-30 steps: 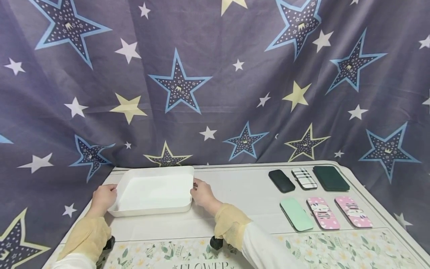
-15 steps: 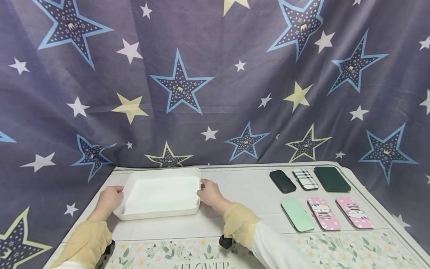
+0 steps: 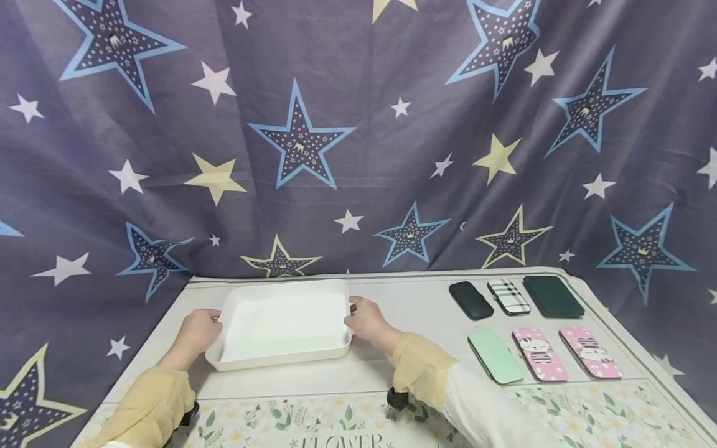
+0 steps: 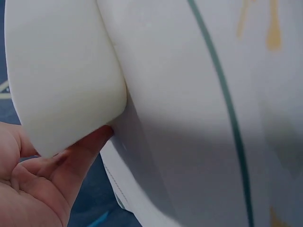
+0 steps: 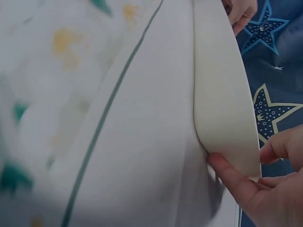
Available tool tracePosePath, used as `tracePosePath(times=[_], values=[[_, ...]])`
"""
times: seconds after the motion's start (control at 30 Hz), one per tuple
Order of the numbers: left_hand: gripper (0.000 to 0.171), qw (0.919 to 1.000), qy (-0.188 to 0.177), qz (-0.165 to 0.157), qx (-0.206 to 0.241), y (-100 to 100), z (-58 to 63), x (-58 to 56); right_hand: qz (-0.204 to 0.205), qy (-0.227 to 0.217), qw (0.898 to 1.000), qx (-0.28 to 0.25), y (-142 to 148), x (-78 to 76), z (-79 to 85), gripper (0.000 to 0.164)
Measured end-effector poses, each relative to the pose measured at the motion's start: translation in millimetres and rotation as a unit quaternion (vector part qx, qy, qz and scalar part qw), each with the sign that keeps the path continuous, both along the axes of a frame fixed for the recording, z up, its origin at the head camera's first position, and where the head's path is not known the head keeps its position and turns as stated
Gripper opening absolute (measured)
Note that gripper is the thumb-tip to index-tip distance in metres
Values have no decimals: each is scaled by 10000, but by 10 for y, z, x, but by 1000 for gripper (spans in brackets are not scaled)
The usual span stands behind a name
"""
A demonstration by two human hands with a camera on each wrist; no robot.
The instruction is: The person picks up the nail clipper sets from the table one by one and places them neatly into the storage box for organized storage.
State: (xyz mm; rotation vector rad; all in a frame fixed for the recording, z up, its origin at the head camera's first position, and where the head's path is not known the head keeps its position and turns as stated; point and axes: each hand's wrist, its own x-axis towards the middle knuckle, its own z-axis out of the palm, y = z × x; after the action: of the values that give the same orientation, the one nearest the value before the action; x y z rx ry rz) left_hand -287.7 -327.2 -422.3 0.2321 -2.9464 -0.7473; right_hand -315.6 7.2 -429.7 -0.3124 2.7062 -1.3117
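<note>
A shallow white rectangular tray (image 3: pixel 285 317) with rounded corners sits at the left of the table, its inside bare. My left hand (image 3: pixel 198 333) grips its left end, thumb at the rim. In the left wrist view, fingers (image 4: pixel 78 161) reach under the corner of the tray wall (image 4: pixel 61 71). At the opposite end my right hand (image 3: pixel 371 322) holds the tray. The right wrist view shows a finger (image 5: pixel 232 177) at the wall's lower edge and the thumb at the rim. Both wrists carry yellowish wraps.
Several flat cases lie in two rows on the right: black (image 3: pixel 471 300), plaid (image 3: pixel 508 297) and dark green (image 3: pixel 553 297) behind; mint green (image 3: pixel 495 356) and two pink patterned ones (image 3: pixel 539 354) in front. A star-printed curtain (image 3: pixel 347 155) hangs behind the table.
Both hands have moved the tray to the right and slightly toward me, keeping hold of its two ends. The cases have stayed in place.
</note>
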Motion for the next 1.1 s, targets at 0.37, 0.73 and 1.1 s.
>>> tracePosePath(times=[0.37,0.73,1.1], values=[[34,9989,-323,-261,236,307,40,81,145,149,9986,477,382,35,35,59],[38,9961,-627,-433,436,548,55,123,188,-315,9992,169,695,123,23,62],[39,9945,-572,-677,560,832,84,187,-42,-518,9986,32,1007,232,-7,64]])
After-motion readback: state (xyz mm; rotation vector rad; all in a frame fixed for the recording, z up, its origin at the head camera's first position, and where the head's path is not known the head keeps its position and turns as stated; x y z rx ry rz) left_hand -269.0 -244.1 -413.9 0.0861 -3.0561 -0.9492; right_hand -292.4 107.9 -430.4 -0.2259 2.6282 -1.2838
